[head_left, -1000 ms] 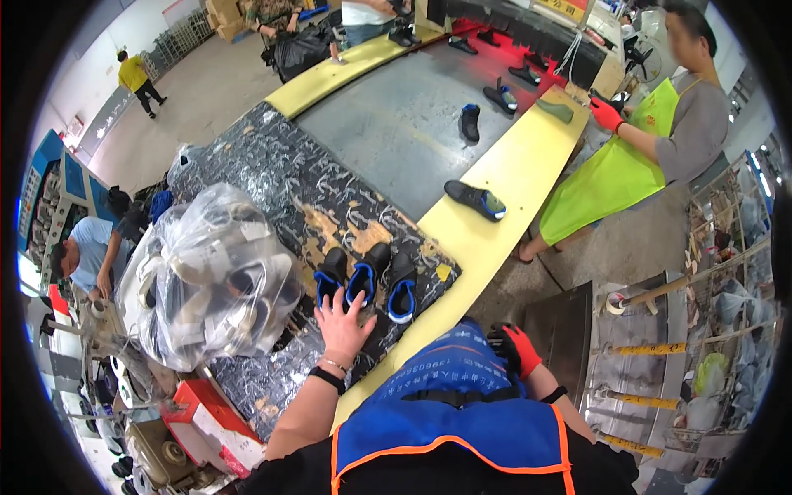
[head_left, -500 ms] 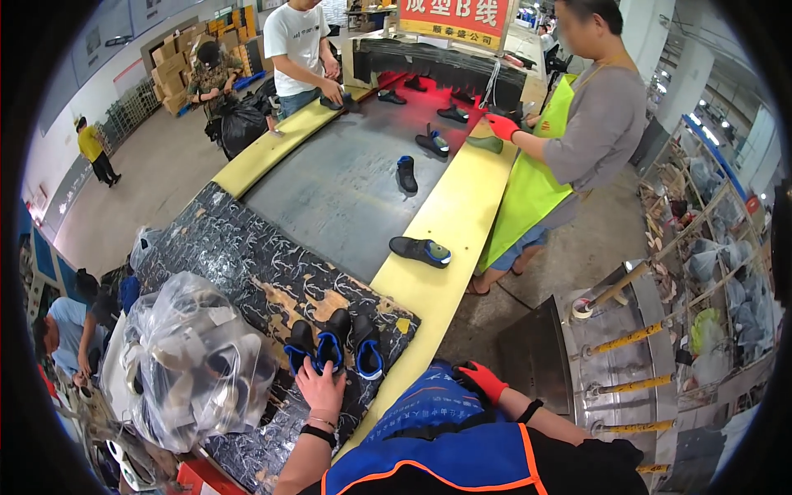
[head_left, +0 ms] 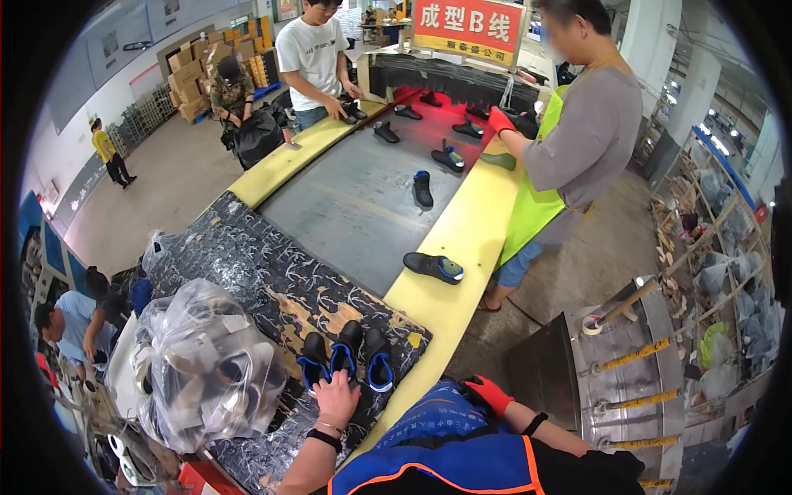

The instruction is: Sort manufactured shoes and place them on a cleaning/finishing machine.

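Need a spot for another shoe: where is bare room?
Free: the patterned tabletop between the plastic bag of shoes and grey metal bed; the yellow ledge between its black shoe and the apron. Crowded: blue-lined shoes at the left hand.

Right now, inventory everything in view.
Flat patterned board: one, mostly black, centre left.
Blue-lined shoes: three, black, on board.
Clear plastic shoe bag: one, pale contents, left side.
Smooth flat bed: one, grey, centre.
Long flat ledges: two, yellow, flanking bed.
Loose shoes: several, black, bed and right ledge.
Foot-shaped form: one, olive, right ledge.
Rectangular sign: one, mostly red, top.
Round rods: several, yellow, lower right.
Co-workers: several, mixed clothing, around.
Left hand: one, bare, at blue-lined shoes.
Right hand: one, red glove, by waist.
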{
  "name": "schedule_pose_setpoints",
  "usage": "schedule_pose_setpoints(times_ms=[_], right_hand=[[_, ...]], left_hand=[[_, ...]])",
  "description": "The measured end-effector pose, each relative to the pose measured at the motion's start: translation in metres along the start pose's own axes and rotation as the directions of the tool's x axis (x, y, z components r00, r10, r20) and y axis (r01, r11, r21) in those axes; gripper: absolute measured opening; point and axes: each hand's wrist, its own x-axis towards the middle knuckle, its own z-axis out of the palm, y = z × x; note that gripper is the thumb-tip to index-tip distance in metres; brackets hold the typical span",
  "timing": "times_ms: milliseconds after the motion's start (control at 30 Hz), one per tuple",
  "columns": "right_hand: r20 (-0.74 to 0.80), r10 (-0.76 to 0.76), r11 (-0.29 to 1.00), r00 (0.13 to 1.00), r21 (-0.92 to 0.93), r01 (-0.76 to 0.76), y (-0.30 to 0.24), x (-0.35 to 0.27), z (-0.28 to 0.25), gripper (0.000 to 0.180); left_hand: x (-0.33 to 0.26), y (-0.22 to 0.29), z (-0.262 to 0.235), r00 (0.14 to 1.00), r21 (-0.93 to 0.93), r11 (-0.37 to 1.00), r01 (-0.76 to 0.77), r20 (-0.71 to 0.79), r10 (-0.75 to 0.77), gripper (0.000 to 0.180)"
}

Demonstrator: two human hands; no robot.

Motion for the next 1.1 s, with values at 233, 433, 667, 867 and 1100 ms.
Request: schedule_pose_setpoints(times_ms=[233, 433, 667, 867, 1100], right_hand=[[0.056, 0.038, 0.988, 0.998, 0.149, -0.046, 0.028, 0.019, -0.006, 0.032], [0.121, 0.133, 0.878, 0.984, 0.446, -0.173, 0.036, 0.023, -0.015, 0.03], [0.112, 0.07, 0.95, 0.991, 0.296, -0.101, 0.043, 0.036, -0.012, 0.034], [0.057, 0.181, 0.904, 0.982, 0.384, -0.189, 0.049, 0.021, -0.027, 0.036], [0.064, 0.169, 0.913, 0.984, 0.365, -0.181, 0.039, 0.023, -0.022, 0.038]], left_hand=[[0.026, 0.03, -0.029, 0.876, -0.008, 0.955, 0.297, 0.399, -0.269, 0.067], [0.038, 0.061, -0.039, 0.739, 0.076, 0.874, 0.481, 0.501, -0.45, 0.085], [0.052, 0.04, -0.01, 0.821, -0.023, 0.876, 0.481, 0.363, -0.441, 0.06], [0.077, 0.033, -0.049, 0.946, -0.343, 0.926, 0.16, -0.214, -0.243, 0.041], [0.066, 0.033, -0.058, 0.953, -0.164, 0.977, 0.133, -0.248, -0.172, 0.042]])
